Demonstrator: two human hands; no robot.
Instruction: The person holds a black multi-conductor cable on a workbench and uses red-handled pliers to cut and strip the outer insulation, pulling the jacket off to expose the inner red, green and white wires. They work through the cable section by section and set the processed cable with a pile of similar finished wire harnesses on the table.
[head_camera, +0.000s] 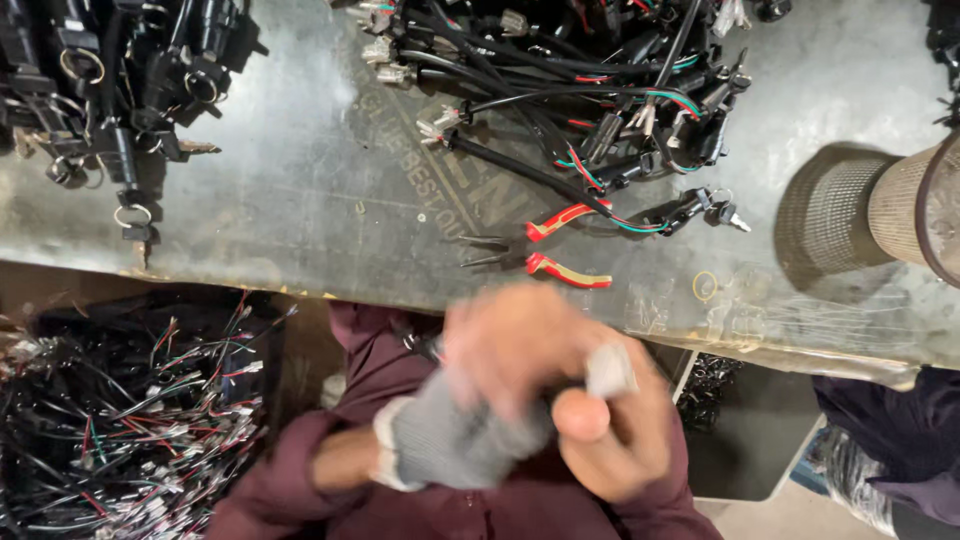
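The metal workbench (300, 200) fills the upper half of the view, its near edge running across the middle. At twelve to one o'clock lies a big heap of black cable assemblies (590, 90) with red and green leads and small connectors, probably kept within easy reach. At ten to eleven o'clock sits a second pile of black switch parts with key rings (120, 90). At seven to eight o'clock, below the bench edge, a box (280, 330) holds a tangle of thin wires (130, 420) in black, red, green and white with bare terminals. At three o'clock a mesh cylinder (880, 205) lies on its side on the bench. At five o'clock a dark bin (735, 440) shows small black pieces at its upper corner.

Near the centre, at the bench edge, red-handled needle-nose pliers (545, 250) lie with their handles spread, free of either hand.

At six o'clock both hands are blurred, held close over the lap. The left hand (470, 440) wears a grey fingerless glove; whether it grips anything I cannot tell. The right hand (610, 430) is curled, thumb pressed in, seemingly round a small pale piece (610, 368), though blur leaves that uncertain
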